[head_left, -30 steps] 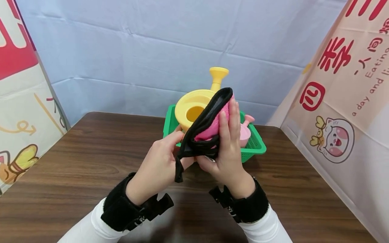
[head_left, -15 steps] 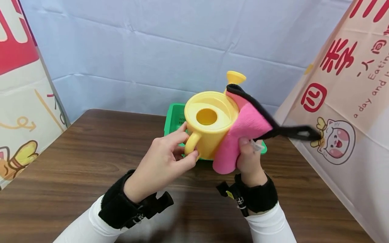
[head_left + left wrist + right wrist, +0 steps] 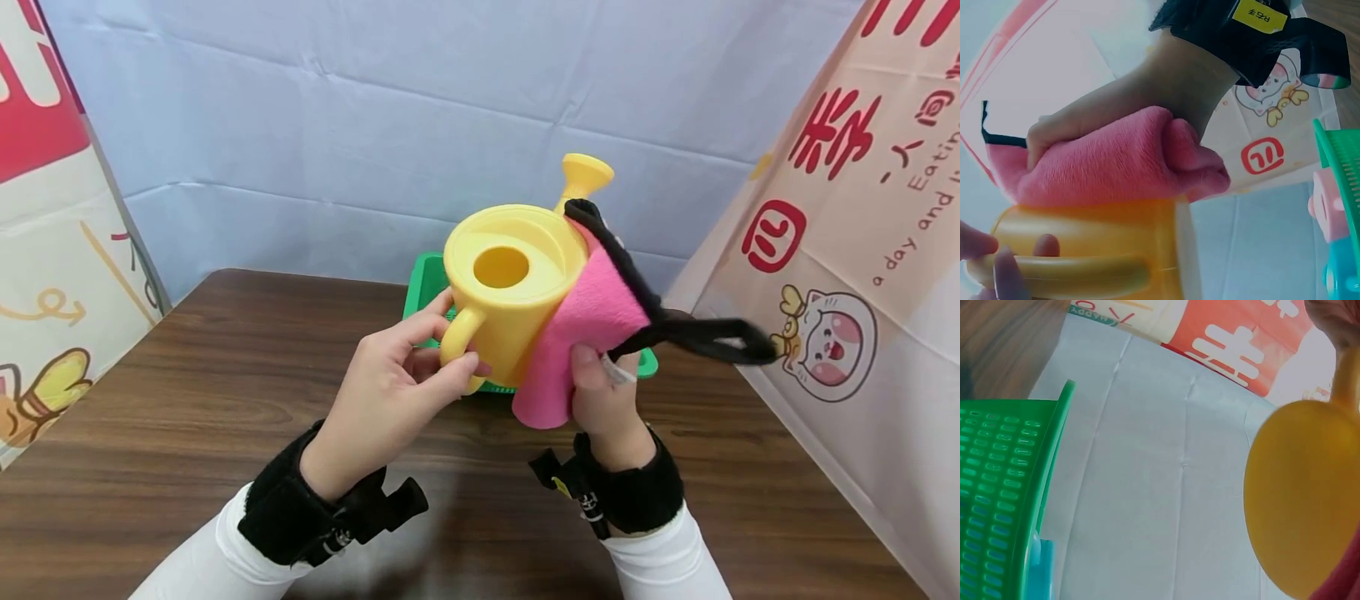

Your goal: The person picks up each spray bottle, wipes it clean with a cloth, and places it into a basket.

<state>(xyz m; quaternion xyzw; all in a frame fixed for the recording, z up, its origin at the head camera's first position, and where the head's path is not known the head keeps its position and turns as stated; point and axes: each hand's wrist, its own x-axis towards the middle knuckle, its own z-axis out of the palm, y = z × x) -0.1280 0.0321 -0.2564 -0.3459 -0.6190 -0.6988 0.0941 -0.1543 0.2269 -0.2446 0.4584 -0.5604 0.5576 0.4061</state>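
A yellow toy watering can (image 3: 498,333) with a round hole in its top is raised above the table, its spout toward the back right. My left hand (image 3: 382,396) grips the can's handle, thumb and fingers around it. Against the can's right side lies a fluffy pink cloth (image 3: 581,312) with black edging and a black hanging loop. My right hand (image 3: 611,400) holds this cloth, thumb on the near side, beside a small white tag. In the left wrist view, the bunched cloth (image 3: 1110,162) touches the can's wall. The can's bottom (image 3: 1300,487) shows in the right wrist view.
Behind the can, a green perforated basket (image 3: 427,279) stands on the dark wooden table (image 3: 285,358). A pink item (image 3: 1329,206) and a blue item (image 3: 1340,269) are at the basket in the left wrist view. Printed cloth sheets (image 3: 840,250) hang at both sides.
The cloth was between both hands, partly covering the can. It has moved right onto the can's side in my right hand. The can has since shifted slightly up and left.
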